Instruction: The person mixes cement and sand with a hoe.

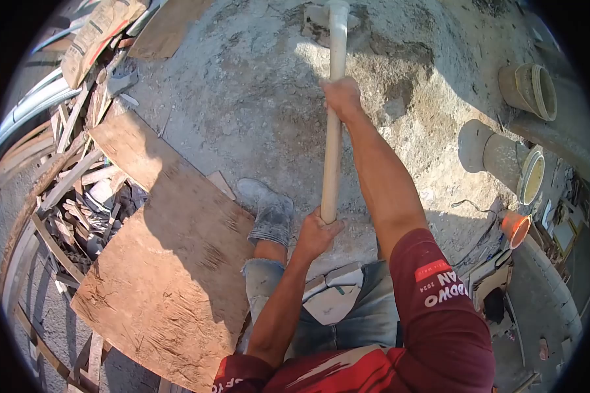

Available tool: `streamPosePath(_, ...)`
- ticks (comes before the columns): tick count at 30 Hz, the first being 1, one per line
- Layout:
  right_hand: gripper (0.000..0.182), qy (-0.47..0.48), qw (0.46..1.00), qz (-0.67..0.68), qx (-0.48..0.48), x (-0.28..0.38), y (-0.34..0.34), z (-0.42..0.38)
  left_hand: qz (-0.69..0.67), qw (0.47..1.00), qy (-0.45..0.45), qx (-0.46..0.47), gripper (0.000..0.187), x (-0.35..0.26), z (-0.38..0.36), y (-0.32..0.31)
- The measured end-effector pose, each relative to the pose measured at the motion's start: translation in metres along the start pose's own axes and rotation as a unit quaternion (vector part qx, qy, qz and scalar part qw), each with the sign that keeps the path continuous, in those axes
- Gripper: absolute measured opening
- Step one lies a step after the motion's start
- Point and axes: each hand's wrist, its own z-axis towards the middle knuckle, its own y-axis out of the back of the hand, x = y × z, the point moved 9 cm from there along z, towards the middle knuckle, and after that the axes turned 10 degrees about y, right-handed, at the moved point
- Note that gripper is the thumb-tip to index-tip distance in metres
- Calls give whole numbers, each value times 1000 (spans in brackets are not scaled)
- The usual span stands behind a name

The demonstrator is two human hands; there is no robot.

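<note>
A long-handled tool that looks like a hoe runs straight away from my body, its pale wooden handle over the sandy grey heap. Its head lies at the top edge of the view against the heap, partly cut off and dusty. My right hand is wrapped round the handle about midway along. Near the handle's close end, my left hand grips it in front of my thighs. A dusty boot stands on the ground left of the handle.
Left of my leg lies a large plywood sheet, beside scrap wood and a torn paper sack. On the right are two dirty buckets and a small orange bucket, with debris behind them.
</note>
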Motion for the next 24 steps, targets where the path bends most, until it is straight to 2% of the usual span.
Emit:
streamPosePath(1, 30, -17, 999, -40, -5, -60, -27, -2, -87, 994, 61, 34, 25, 28, -14, -13)
streamPosePath(2, 29, -31, 996, -81, -12, -102, -44, -3, -55, 996, 68, 14, 25, 47, -22, -8)
streamPosePath(4, 27, -106, 989, 98, 11, -95, -36, -59, -28, 996, 88, 9, 25, 78, -43, -2)
streamPosePath(6, 26, -107, 977, 181, 9, -103, -23, -90, -14, 995, 100, 18, 25, 100, -64, -20)
streamPosePath(8, 28, -117, 975, 183, 42, -118, -9, -132, 22, 995, 96, -4, 26, 128, -93, -41)
streamPosePath(10, 20, -102, 970, 220, 22, -116, 19, -179, 88, 993, 73, -29, 28, 143, -126, -58)
streamPosePath(12, 20, -130, 951, 281, -11, -126, 50, -216, 148, 986, 63, -34, 28, 150, -144, -68)
streamPosePath(14, 22, -120, 948, 292, -42, -124, 98, -229, 242, 968, 51, -30, 28, 155, -149, -76)
streamPosePath(15, 22, -97, 946, 297, -83, -118, 128, -227, 248, 967, 53, -23, 28, 148, -141, -77)
streamPosePath(17, 22, -64, 931, 314, -177, -106, 184, -216, 343, 938, -33, 43, 27, 103, -105, -89)
streamPosePath(20, 19, -45, 899, 322, -294, -106, 233, -177, 388, 911, -125, 63, 28, 31, -44, -83)
streamPosePath(22, 18, -44, 871, 346, -347, -115, 229, -145, 403, 903, -137, 62, 28, -16, -23, -60)
streamPosePath(24, 16, -120, 862, 388, -304, -142, 180, -107, 440, 891, -97, 53, 30, -45, -15, -29)
